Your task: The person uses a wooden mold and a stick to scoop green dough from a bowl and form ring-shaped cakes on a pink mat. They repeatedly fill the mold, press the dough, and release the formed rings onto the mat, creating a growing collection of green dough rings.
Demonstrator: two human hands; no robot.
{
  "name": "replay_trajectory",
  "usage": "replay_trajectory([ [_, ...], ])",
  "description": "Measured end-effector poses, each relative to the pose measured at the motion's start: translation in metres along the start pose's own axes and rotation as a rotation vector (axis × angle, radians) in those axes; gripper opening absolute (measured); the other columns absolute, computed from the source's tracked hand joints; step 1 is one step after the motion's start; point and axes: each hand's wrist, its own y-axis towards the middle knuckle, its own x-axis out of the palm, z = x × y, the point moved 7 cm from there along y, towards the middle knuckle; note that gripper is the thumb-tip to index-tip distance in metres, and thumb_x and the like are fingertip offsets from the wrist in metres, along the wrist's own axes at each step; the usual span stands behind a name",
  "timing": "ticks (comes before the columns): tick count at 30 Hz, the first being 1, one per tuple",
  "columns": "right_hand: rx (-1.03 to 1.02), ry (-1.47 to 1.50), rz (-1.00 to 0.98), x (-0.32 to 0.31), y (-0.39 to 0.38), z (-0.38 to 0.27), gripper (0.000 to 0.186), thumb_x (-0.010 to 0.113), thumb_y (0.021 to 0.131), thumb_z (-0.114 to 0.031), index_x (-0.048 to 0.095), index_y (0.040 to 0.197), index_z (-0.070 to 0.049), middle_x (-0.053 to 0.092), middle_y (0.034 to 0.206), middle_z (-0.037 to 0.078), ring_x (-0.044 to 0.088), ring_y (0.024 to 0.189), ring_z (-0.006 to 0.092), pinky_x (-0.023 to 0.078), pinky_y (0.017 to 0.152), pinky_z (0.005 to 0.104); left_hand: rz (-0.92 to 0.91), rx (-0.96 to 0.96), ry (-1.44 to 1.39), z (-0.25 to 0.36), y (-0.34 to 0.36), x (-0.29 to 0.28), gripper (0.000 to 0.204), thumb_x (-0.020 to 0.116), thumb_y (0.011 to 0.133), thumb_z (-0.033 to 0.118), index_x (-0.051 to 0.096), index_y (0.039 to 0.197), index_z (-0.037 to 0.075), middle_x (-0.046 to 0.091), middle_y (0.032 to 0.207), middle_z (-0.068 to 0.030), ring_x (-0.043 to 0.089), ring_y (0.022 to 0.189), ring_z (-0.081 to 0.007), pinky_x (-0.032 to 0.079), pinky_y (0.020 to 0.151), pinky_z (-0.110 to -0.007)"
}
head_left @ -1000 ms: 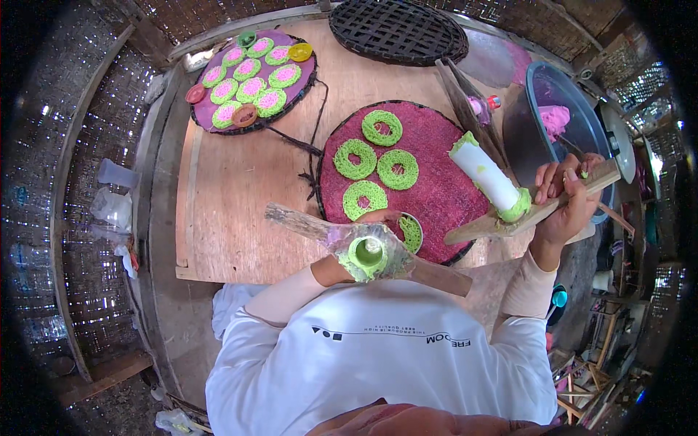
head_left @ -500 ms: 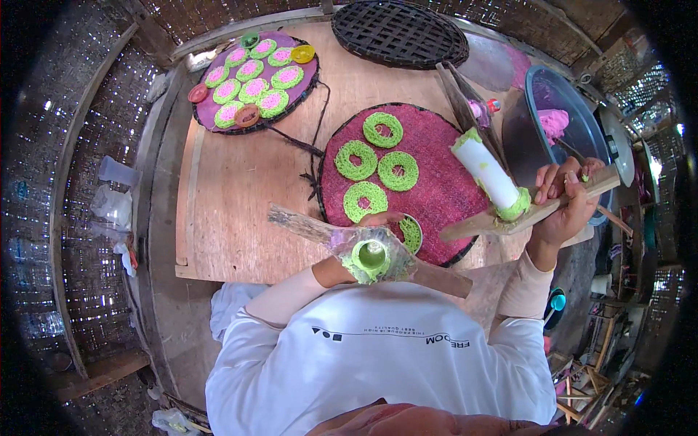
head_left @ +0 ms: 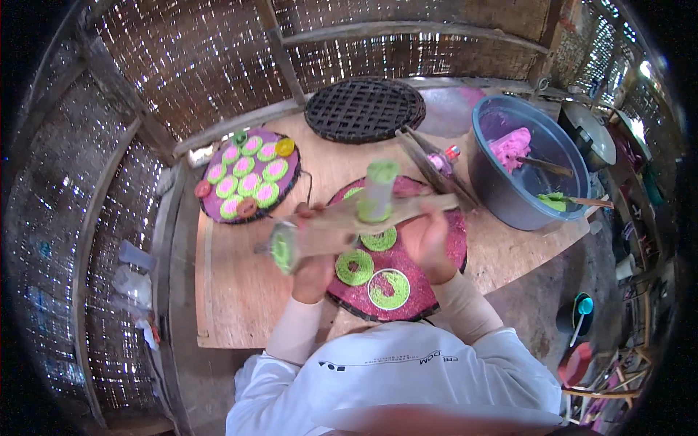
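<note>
My left hand (head_left: 314,269) grips a wooden press piece (head_left: 325,240) with a green-smeared socket (head_left: 281,247), now tilted sideways and blurred. My right hand (head_left: 434,247) holds a wooden bar (head_left: 416,207) carrying an upright cylinder (head_left: 378,190), white in earlier frames and smeared green. Both pieces are raised over a round red mat (head_left: 418,301), close together; whether they touch is unclear. On the mat lie green noodle rings (head_left: 345,261), partly hidden by my hands and tools, and a white ring mould (head_left: 370,289) around another green ring.
Left sits a tray (head_left: 218,203) of green-pink rounds and coloured small dishes. Behind are a dark woven tray (head_left: 363,109) and crossed wooden pieces (head_left: 414,145). Right, a large tub (head_left: 527,203) holds pink dough (head_left: 509,149), green dough (head_left: 552,203) and sticks, beside a pot (head_left: 596,134).
My view has lifted. Both hands have moved forward over the mat, the right also leftward, bringing the pieces together. The socket has tipped sideways, and the mould is uncovered.
</note>
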Motion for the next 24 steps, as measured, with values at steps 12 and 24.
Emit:
replay_trajectory([
  [12,-0.516,-1.371,-0.213,0.084,-0.021,-0.066,0.012,0.064,0.079,-0.012,0.061,0.073,-0.002,0.057,0.059,0.002,0.051,0.051,0.0081,0.037,0.046,0.0244,0.002,0.118,0.129,0.039,0.016,-0.029,0.020,0.056,0.085,0.030,0.044,0.079,0.014,0.045,0.100,0.0025,0.045,0.098,-0.0128,0.035,0.097,-0.030],
  [24,-0.834,-1.913,-0.677,0.143,-0.045,-0.046,0.026,0.064,0.072,-0.022,0.065,0.097,-0.013,0.055,0.109,0.005,0.048,0.103,0.0236,0.032,0.093,0.0443,-0.082,0.098,0.102,0.036,0.009,-0.033,0.028,0.071,0.072,0.032,0.052,0.084,0.015,0.041,0.104,0.0011,0.039,0.107,-0.0195,0.032,0.097,-0.038],
])
